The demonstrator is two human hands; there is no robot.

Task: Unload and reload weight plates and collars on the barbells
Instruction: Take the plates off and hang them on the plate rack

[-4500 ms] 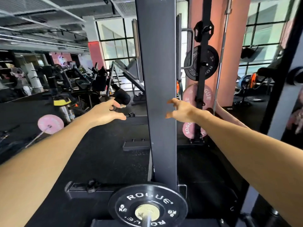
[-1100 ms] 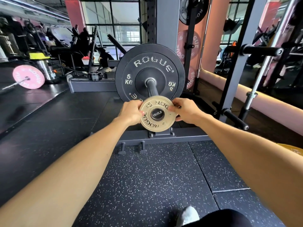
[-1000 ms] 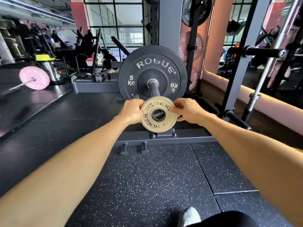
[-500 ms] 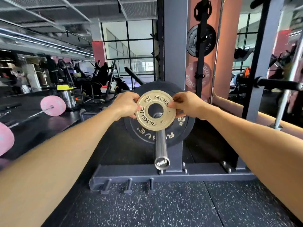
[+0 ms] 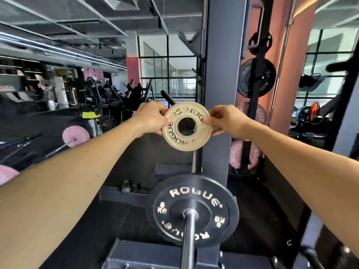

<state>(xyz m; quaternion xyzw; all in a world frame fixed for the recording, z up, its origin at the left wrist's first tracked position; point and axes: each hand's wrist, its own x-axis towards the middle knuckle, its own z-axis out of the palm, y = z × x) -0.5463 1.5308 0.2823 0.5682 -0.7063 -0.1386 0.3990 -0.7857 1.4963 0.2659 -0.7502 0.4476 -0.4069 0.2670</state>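
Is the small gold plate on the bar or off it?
Off. Both hands, left hand and right hand, hold the gold plate up; its hole is empty, above the bar.

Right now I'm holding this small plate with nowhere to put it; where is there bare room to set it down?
Bare dark floor lies left of the black plate, before the rack base. The sleeve in front of that plate is bare too. Right of the upright, stored plates crowd the pegs. Both hands hold the small plate.

Bright window backlight, wide-angle edge distortion
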